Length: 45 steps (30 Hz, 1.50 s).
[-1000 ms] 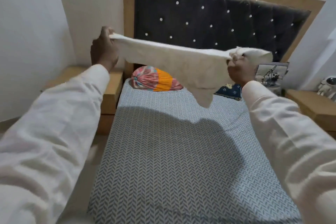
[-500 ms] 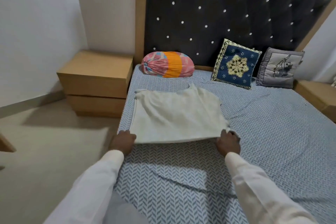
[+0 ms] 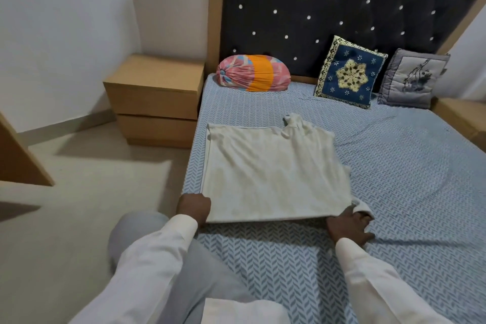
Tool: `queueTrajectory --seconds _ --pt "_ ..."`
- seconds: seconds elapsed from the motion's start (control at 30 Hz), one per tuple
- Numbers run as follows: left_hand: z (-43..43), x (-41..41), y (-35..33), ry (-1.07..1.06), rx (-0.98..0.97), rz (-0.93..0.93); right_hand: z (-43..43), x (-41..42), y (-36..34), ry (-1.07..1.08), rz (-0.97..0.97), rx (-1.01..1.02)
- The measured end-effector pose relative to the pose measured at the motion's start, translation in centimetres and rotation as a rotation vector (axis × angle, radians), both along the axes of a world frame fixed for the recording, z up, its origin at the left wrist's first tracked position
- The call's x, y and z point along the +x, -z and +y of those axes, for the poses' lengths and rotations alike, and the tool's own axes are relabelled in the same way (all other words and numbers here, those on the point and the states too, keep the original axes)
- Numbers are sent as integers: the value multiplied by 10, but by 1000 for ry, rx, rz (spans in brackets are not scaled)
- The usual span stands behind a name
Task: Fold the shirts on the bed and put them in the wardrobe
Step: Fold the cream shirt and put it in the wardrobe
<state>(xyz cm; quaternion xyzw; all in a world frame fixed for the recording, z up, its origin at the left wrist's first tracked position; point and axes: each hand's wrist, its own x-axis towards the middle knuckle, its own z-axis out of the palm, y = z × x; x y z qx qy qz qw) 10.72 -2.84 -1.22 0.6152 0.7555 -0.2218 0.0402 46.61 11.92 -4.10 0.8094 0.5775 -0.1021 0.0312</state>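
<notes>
Gripped at its near-left corner by the left hand [image 3: 194,208], the right hand's [image 3: 347,226] hold at the near-right corner unclear, the shirt [image 3: 273,171] lies spread on the bed [image 3: 394,166], likely ready for a first fold across.

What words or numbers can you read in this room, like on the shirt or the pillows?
None: no word, number, label or brand can be read anywhere.
white shirt: plain on the side that shows.
blue cushion: only a flower and star pattern.
grey cushion: only a dark plant drawing.
striped bolster: colours only.
headboard: only shiny studs.
</notes>
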Motion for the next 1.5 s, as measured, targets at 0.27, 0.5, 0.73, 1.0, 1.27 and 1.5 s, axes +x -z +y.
queueTrajectory --seconds 0.27,0.5,0.73,1.0,1.27,1.5 --pt "-25 -2 10 57 -158 -24 -71 19 37 33 -19 -84" --pt "7 13 -1 -105 -350 -243 -78 48 37 180 142 151" --pt "57 47 13 7 -54 -530 -11 88 37 420 587 159" --pt "76 58 37 41 -140 -420 30 96 46 350 1162 228" --pt "86 67 39 29 -180 -307 -7 153 20 592 1130 428" --pt "90 82 33 -10 -218 -276 -26 157 24 531 589 226"
